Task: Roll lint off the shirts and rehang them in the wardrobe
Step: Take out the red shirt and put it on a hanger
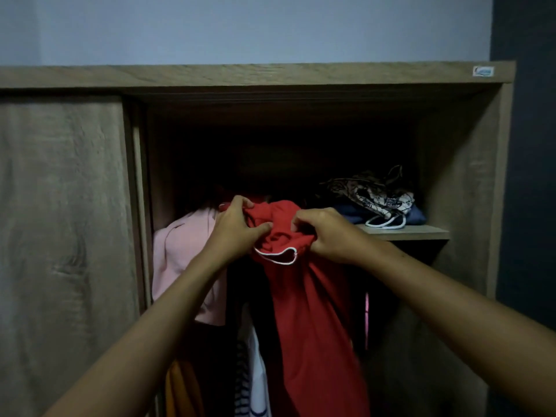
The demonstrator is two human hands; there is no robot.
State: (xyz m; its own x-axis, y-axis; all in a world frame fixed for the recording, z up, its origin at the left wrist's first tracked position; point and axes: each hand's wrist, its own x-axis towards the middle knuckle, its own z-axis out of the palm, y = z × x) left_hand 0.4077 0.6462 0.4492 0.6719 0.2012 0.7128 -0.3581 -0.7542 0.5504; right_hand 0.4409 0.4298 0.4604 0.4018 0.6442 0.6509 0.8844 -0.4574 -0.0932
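While a red shirt (313, 311) is bunched at frame centre inside the wardrobe (255, 75), its collar is gripped by the left hand (237, 233) and right hand (328, 236). Rehanging appears unfinished; no lint roller is seen.

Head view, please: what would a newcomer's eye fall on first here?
The red shirt stands out at the centre of the dim wardrobe, its bunched top gripped by the left hand and the right hand. A pink shirt hangs just to its left, and patterned cloth lies piled on the shelf at upper right.
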